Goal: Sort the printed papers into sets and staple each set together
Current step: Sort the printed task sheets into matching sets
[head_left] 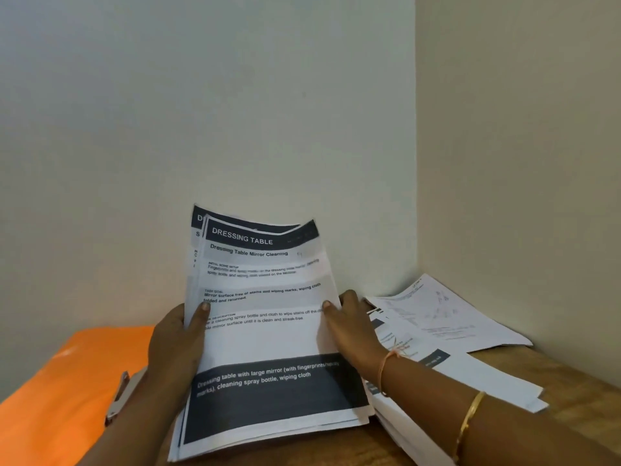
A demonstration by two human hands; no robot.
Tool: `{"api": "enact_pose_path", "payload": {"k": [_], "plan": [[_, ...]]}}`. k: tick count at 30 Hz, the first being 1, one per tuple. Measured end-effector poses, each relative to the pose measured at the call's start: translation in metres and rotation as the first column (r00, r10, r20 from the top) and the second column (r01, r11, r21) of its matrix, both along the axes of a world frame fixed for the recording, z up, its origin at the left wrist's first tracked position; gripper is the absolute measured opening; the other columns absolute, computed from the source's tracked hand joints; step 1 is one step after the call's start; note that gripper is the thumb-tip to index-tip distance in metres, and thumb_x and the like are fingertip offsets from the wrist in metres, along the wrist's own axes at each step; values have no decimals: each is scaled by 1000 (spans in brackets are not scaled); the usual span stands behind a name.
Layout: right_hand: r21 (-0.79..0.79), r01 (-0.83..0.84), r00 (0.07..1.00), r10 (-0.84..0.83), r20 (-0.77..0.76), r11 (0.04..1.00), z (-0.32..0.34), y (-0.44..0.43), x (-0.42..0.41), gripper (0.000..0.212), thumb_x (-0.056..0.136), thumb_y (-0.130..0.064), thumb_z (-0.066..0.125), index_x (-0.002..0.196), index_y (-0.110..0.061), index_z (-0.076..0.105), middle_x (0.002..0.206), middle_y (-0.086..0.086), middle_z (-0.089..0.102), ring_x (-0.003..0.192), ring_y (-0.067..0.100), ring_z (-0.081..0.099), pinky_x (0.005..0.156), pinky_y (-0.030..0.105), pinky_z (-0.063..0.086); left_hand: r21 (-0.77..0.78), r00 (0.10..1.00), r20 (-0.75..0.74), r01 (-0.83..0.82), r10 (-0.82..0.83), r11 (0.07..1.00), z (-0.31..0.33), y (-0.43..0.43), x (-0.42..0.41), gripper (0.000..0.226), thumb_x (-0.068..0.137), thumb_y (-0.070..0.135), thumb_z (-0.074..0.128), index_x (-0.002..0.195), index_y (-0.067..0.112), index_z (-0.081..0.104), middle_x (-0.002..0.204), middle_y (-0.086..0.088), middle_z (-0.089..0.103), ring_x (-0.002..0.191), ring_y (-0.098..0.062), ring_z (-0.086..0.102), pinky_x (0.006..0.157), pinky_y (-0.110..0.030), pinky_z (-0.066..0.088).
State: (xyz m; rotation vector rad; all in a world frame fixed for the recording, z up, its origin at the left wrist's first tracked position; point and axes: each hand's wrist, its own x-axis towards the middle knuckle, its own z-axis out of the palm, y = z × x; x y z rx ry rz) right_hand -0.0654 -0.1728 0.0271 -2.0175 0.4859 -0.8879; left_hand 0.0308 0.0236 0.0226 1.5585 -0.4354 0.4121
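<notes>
Standing tilted between both grips, printed papers [265, 331], left hand [178, 344] and right hand [353, 324] pinching opposite edges.

The held sheets [265, 341] are white with black print. Charcoal bands at top and bottom carry white lettering, and pale grey stripes run between them. At 8 o'clock is a bright orange folder [67, 381] and a stapler [119, 398], silvery as far as the blur allows. The desk [571, 375] at 4 o'clock is brown woodgrain, and its loose papers [487, 381] are white. A gold bangle [468, 422] and a thin orange thread [386, 368] ring the right wrist.
</notes>
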Motion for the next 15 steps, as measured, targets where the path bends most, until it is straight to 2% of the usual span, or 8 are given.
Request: {"api": "enact_pose_path", "payload": {"k": [2, 4, 6, 8, 10, 12, 15], "plan": [[24, 32, 999, -32, 31, 999, 1, 1, 3, 22, 92, -36, 44, 103, -16, 46, 92, 0, 52, 91, 22, 53, 84, 36, 46, -12, 1000, -6, 7, -7, 1000, 0, 0, 0, 14, 96, 29, 50, 95, 17, 58, 85, 1, 60, 84, -26, 57, 77, -36, 46], [94, -4, 998, -3, 70, 996, 5, 2, 2, 15, 96, -26, 45, 100, -12, 47, 89, 0, 54, 90, 23, 54, 80, 32, 44, -26, 1000, -16, 21, -21, 999, 2, 1, 0, 19, 96, 31, 50, 87, 17, 59, 80, 5, 60, 80, -25, 58, 76, -37, 47], [97, -7, 996, -1, 86, 995, 8, 2, -1, 11, 97, -21, 45, 96, -11, 49, 86, -1, 54, 85, 20, 52, 73, 29, 41, -27, 999, -27, 34, -34, 999, 3, 2, 0, 23, 96, 33, 50, 79, 20, 59, 79, 4, 60, 75, -22, 58, 73, -36, 47], [84, 0, 995, -8, 95, 996, 9, 0, -2, 14, 98, -20, 44, 88, -13, 49, 83, -1, 53, 79, 17, 51, 66, 28, 38, -41, 998, -34, 45, -46, 998, 4, 2, 0, 25, 95, 34, 50, 77, 20, 58, 79, 3, 61, 73, -20, 58, 71, -35, 46], [74, 9, 996, -15, 82, 997, 11, -3, -2, 18, 98, -20, 43, 88, -8, 53, 83, 2, 55, 81, 20, 52, 67, 28, 38, -49, 998, -37, 46, -48, 998, 4, 2, 0, 25, 96, 33, 49, 75, 21, 58, 78, 3, 61, 73, -20, 57, 70, -34, 46], [58, 22, 997, -27, 72, 998, 13, -6, -3, 21, 97, -19, 42, 89, -5, 55, 81, 3, 55, 79, 21, 51, 63, 28, 37, -44, 998, -41, 42, -44, 998, 4, 2, 0, 24, 97, 30, 48, 76, 22, 57, 77, 5, 60, 73, -21, 57, 69, -33, 45], [50, 23, 996, -27, 81, 998, 15, -9, -6, 25, 97, -18, 42, 76, -11, 53, 74, 1, 53, 70, 16, 49, 56, 25, 33, -23, 997, -49, 56, -57, 998, 4, 2, 0, 19, 98, 28, 47, 87, 17, 59, 80, 2, 61, 75, -22, 58, 69, -33, 46]]}}
